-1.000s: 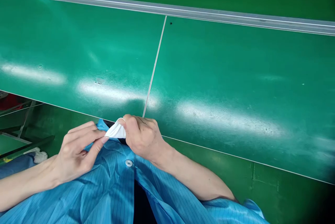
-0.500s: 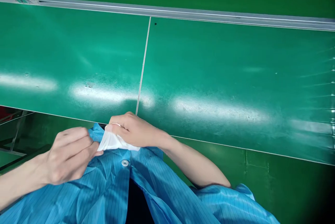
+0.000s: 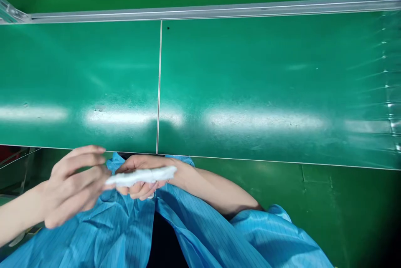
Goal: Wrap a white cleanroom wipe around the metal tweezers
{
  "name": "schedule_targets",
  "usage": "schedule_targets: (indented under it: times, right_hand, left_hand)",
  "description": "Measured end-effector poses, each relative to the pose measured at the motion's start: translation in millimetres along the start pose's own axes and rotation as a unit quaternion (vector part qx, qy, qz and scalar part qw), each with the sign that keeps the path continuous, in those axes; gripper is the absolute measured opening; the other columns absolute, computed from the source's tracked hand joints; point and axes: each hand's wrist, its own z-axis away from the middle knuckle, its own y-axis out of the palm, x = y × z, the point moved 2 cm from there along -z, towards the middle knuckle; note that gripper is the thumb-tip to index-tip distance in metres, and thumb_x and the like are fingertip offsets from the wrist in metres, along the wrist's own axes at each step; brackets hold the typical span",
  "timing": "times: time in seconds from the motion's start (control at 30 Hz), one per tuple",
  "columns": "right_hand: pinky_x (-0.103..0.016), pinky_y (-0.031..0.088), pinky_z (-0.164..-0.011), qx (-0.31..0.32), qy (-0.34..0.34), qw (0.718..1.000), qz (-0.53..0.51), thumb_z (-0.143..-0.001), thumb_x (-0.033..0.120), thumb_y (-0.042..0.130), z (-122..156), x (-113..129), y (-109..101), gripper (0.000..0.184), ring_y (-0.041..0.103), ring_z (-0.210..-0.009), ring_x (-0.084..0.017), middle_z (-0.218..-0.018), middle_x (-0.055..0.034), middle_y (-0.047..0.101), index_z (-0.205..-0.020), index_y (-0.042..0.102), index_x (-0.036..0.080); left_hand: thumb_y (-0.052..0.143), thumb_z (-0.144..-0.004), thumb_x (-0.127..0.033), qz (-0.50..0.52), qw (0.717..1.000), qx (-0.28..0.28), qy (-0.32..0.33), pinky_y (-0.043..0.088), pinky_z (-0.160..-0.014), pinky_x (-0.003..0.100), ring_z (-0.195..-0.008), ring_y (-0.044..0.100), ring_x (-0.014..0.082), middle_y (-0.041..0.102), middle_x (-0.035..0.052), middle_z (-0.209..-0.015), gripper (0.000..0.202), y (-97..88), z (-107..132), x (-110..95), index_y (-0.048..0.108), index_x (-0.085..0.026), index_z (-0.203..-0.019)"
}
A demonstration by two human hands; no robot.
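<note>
A thin, bunched strip of white cloth (image 3: 142, 176) stretches across my right hand (image 3: 147, 162), just off the table's front edge. Whether it is a glove or a plain wipe, I cannot tell. My right hand is turned palm up with its fingers partly curled under the cloth, holding it. At the strip's left end, the thumb and finger of my left hand (image 3: 77, 186) pinch the tip, while the other fingers are bent and a little blurred. Behind both hands is the blue striped smock (image 3: 125, 230) that I wear.
The shiny green table (image 3: 250, 72) runs across the view, with a seam (image 3: 159, 72) near its middle. A metal rail (image 3: 200, 12) lines its far edge. Wrinkled clear sheeting (image 3: 387, 88) lies at the right end. Below is green floor (image 3: 282, 193).
My right hand has turned from a fist gripping the cloth to palm up beneath it. The cloth went from a stretched patch to a long narrow strip. The view has tilted slightly.
</note>
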Motion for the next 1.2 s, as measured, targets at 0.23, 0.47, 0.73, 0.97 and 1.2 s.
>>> schedule_targets:
  times: [0.23,0.47,0.73,0.97,1.2]
  right_hand:
    - [-0.018,0.014,-0.035,-0.242,-0.174,0.945,0.133,-0.087,0.013,0.029,7.8,0.8,10.3,0.022,0.017,-0.033,-0.005,-0.045,0.0092,0.025,-0.076,0.048,0.016]
    - [-0.026,0.048,-0.065,-0.554,-0.423,0.089,0.712,-0.082,0.011,0.058,49.3,-16.4,30.8,0.015,0.055,-0.074,-0.013,-0.085,-0.0053,0.059,-0.095,0.055,0.017]
    - [-0.038,0.046,-0.093,-0.398,-0.335,-0.044,0.853,-0.089,0.028,0.055,14.6,21.8,36.8,0.019,0.053,-0.11,-0.022,-0.116,-0.0098,0.059,-0.099,0.062,0.014]
    - [-0.023,0.037,-0.059,-0.451,-0.328,0.252,0.791,-0.096,0.021,0.039,30.7,43.7,33.3,0.027,0.051,-0.063,-0.011,-0.069,-0.0029,0.058,-0.078,0.055,0.012]
    - [-0.02,0.023,-0.048,-0.327,-0.167,0.795,0.483,-0.091,0.05,0.046,33.5,54.7,27.1,0.041,0.033,-0.049,-0.005,-0.054,0.0065,0.037,-0.069,0.047,0.015]
  left_hand:
    - [0.069,-0.074,-0.032,0.123,0.981,-0.048,-0.14,0.052,-0.06,0.028,-0.073,0.06,0.0185,0.066,0.0079,-0.08,0.016,6.2,-29.3,11.3,0.069,-0.017,-0.069]
    - [0.077,-0.063,-0.027,0.311,0.9,-0.091,-0.292,0.051,-0.057,0.021,-0.07,0.059,0.0145,0.063,0.0065,-0.072,0.016,12.1,-57.3,19.9,0.069,-0.015,-0.056]
    - [0.076,-0.064,-0.026,0.38,0.861,-0.052,-0.335,0.05,-0.055,0.018,-0.06,0.055,0.0098,0.061,0.0039,-0.066,0.015,24.6,-51.4,9.7,0.069,-0.014,-0.06]
    - [0.062,-0.082,-0.018,0.136,0.983,0.042,-0.115,0.054,-0.062,0.021,-0.076,0.065,0.015,0.067,0.0054,-0.08,0.013,9.0,-40.2,0.3,0.072,-0.018,-0.074]
    - [0.055,-0.08,-0.003,-0.011,0.965,0.136,0.226,0.056,-0.068,0.015,-0.079,0.069,0.0138,0.071,0.0072,-0.09,0.025,-4.8,-40.7,-0.5,0.063,-0.011,-0.103]
